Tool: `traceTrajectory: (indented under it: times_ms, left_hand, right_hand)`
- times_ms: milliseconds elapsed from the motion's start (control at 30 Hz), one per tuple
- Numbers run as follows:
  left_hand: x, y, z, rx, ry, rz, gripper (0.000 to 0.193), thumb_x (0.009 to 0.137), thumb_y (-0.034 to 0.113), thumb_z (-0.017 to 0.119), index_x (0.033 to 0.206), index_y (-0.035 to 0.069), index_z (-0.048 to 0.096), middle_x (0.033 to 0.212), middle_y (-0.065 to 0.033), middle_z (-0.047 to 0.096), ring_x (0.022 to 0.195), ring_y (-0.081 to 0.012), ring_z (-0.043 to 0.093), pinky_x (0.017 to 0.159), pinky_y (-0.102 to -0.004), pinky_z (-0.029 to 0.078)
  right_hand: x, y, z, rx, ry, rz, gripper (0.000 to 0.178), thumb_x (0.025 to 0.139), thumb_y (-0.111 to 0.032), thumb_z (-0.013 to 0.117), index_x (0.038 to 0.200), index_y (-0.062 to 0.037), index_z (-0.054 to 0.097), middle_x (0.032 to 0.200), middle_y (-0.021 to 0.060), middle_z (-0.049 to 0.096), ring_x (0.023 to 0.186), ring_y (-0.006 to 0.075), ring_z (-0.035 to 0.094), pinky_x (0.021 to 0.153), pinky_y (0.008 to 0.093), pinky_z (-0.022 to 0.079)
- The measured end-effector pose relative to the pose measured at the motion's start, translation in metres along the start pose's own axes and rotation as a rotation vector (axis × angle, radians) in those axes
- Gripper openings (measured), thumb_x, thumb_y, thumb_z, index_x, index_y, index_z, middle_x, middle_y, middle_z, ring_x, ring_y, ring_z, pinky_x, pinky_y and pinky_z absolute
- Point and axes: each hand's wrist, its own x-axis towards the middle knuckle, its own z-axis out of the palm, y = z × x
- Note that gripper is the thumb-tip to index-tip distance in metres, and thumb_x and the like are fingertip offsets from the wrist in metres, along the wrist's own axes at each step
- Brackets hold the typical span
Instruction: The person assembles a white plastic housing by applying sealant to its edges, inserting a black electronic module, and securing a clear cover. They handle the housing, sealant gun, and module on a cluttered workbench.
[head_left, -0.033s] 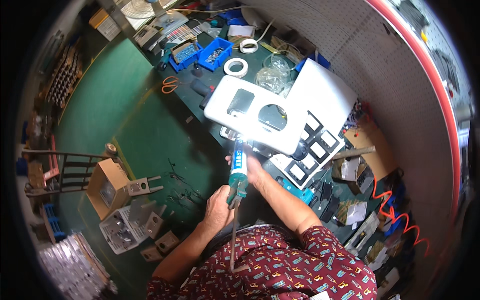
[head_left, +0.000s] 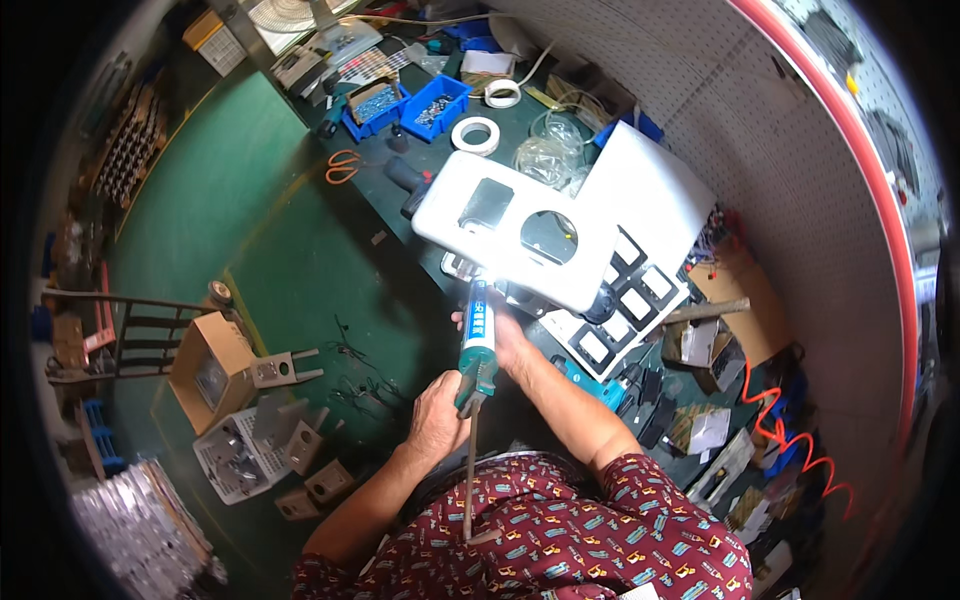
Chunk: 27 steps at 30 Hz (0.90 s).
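Held upright in the view, a caulking gun (head_left: 479, 360) with a white and blue tube points away from me, its long rod running back toward my shirt. My left hand (head_left: 437, 412) is closed around its green handle. Farther forward, my right hand (head_left: 510, 338) wraps the tube from beneath, with fingertips showing on its left side. The tube's tip reaches under a bright white panel (head_left: 515, 180) with rounded corners, a rectangular window and a round opening. This panel hides the nozzle and whatever lies below it.
A white sheet with black rectangular frames (head_left: 634, 302) lies right of the panel. Blue bins (head_left: 437, 106) of small parts, tape rolls (head_left: 475, 136) and orange-handled scissors (head_left: 342, 167) sit farther back. An orange coiled hose (head_left: 780, 432) hangs at the right. An open cardboard box (head_left: 212, 370) stands on the left floor.
The surroundings have shifted very slightly in the view. Both hands keep the same grip on the caulking gun.
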Motion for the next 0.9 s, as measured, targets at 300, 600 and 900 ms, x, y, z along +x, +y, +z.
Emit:
traceTrajectory:
  times_ms: [300, 600, 900]
  left_hand:
    - [0.008, 0.010, 0.006, 0.135, -0.023, 0.028, 0.031, 0.080, 0.014, 0.074, 0.094, 0.001, 0.050, 0.090, -0.0210, 0.060, 0.089, -0.0451, 0.059, 0.075, -0.0520, 0.049]
    - [0.014, 0.023, 0.012, 0.279, -0.142, -0.043, 0.030, 0.083, 0.023, 0.072, 0.094, 0.000, 0.056, 0.091, -0.0207, 0.066, 0.088, -0.0425, 0.065, 0.079, -0.0513, 0.052]
    - [0.017, 0.033, 0.006, 0.279, -0.191, -0.093, 0.026, 0.081, 0.014, 0.071, 0.094, -0.001, 0.054, 0.093, -0.0221, 0.066, 0.091, -0.0443, 0.064, 0.078, -0.0531, 0.051]
  right_hand:
    - [0.012, -0.006, -0.018, -0.023, -0.036, 0.068, 0.070, 0.093, -0.069, 0.052, 0.109, -0.0010, 0.061, 0.087, 0.0189, 0.072, 0.066, 0.0233, 0.071, 0.056, 0.0356, 0.061]
    - [0.008, -0.014, -0.013, -0.070, 0.033, 0.067, 0.069, 0.093, -0.069, 0.048, 0.107, -0.0022, 0.060, 0.080, 0.0131, 0.069, 0.057, 0.0203, 0.065, 0.049, 0.0335, 0.054]
    - [0.002, -0.010, -0.008, -0.030, 0.021, 0.069, 0.067, 0.094, -0.067, 0.047, 0.105, -0.0027, 0.060, 0.078, 0.0116, 0.068, 0.057, 0.0181, 0.064, 0.049, 0.0316, 0.055]
